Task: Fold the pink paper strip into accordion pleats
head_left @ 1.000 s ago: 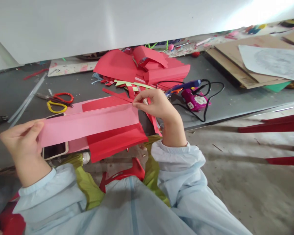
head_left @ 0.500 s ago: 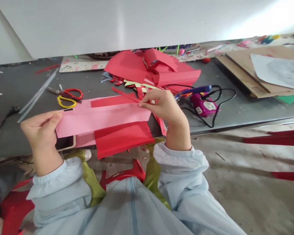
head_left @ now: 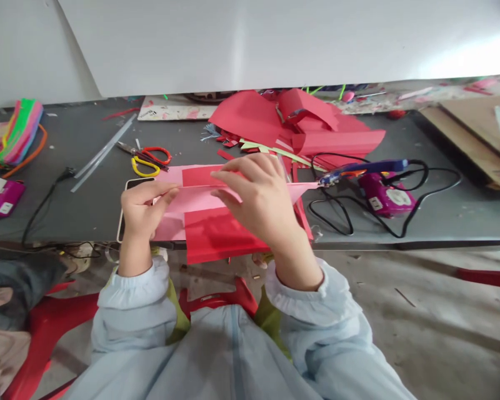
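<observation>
A pink paper strip is folded lengthwise, with its long edge turned up and its right end reaching past my right hand. My left hand pinches its left end between thumb and fingers. Around the strip's upper edge, near the middle, curl the thumb and fingers of my right hand; a small gap shows between their tips. Beneath lie a red paper sheet and a pink sheet, overhanging the table's front edge. A phone is partly hidden behind my left hand.
Scissors with red and yellow handles lie behind my left hand. Red paper scraps are heaped at the back. On the right are a blue glue gun, a purple power box with black cords, and cardboard sheets.
The strip, earlier stretched flat between both hands, is now folded lengthwise. My right hand has moved from its right end to near its middle. The view has shifted left.
</observation>
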Demonstrator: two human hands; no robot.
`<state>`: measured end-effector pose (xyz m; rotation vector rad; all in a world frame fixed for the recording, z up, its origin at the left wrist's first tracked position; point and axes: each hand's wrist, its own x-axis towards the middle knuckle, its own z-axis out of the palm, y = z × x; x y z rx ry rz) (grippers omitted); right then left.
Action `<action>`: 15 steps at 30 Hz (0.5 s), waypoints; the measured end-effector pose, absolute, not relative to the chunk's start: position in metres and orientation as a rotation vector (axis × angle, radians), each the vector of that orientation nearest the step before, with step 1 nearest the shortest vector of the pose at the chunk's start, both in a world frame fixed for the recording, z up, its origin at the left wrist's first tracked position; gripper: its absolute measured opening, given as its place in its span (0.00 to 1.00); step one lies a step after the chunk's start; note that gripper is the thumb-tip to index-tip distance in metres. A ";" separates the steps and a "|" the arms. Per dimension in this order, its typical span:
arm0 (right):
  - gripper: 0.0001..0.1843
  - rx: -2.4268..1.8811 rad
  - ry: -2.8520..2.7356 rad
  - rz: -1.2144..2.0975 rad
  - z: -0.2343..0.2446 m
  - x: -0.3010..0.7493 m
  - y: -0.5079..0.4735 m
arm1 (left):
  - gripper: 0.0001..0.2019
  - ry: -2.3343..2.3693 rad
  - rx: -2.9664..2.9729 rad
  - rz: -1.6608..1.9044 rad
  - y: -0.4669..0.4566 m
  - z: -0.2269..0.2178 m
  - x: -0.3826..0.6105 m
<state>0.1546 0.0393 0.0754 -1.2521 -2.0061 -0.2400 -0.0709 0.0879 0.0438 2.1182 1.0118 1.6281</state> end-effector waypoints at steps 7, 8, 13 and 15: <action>0.15 -1.188 -2.058 -0.140 0.076 0.129 0.045 | 0.14 0.803 2.250 1.598 0.081 0.050 -0.053; 0.15 -1.182 -2.055 -0.126 0.076 0.130 0.046 | 0.13 0.806 2.241 1.594 0.080 0.051 -0.053; 0.13 -1.178 -2.065 -0.055 0.075 0.133 0.049 | 0.09 0.841 2.165 1.557 0.077 0.053 -0.053; 0.13 -1.189 -2.062 -0.039 0.074 0.136 0.051 | 0.10 0.851 2.156 1.569 0.077 0.052 -0.054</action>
